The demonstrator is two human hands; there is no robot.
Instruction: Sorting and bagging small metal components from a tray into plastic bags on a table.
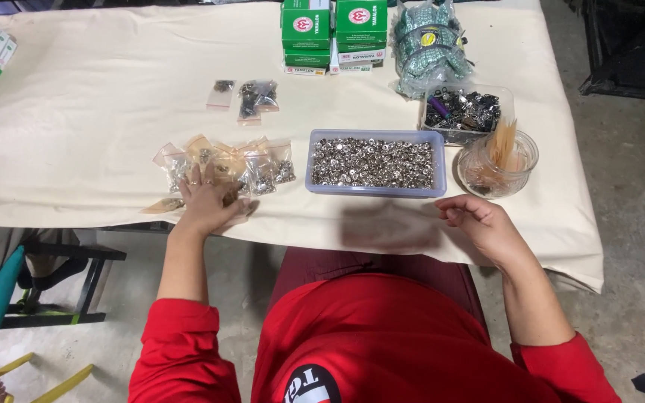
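The small plastic bags (225, 166), each holding dark metal parts, lie in a loose row left of frame centre; the row's long axis runs left to right across the table (76, 119). The left hand (207, 201) rests flat on the nearest bags, fingers spread and pointing toward the top of the frame. The right hand (479, 220) sits at lower right, fingers loosely curled, gripping nothing visible. Between the hands stands a shallow tray (373, 191) of silver fasteners, long axis horizontal. A clear cup (498, 168) of sticks stands right of it. A cream cloth covers the table; grey concrete floor (628, 172) lies beyond.
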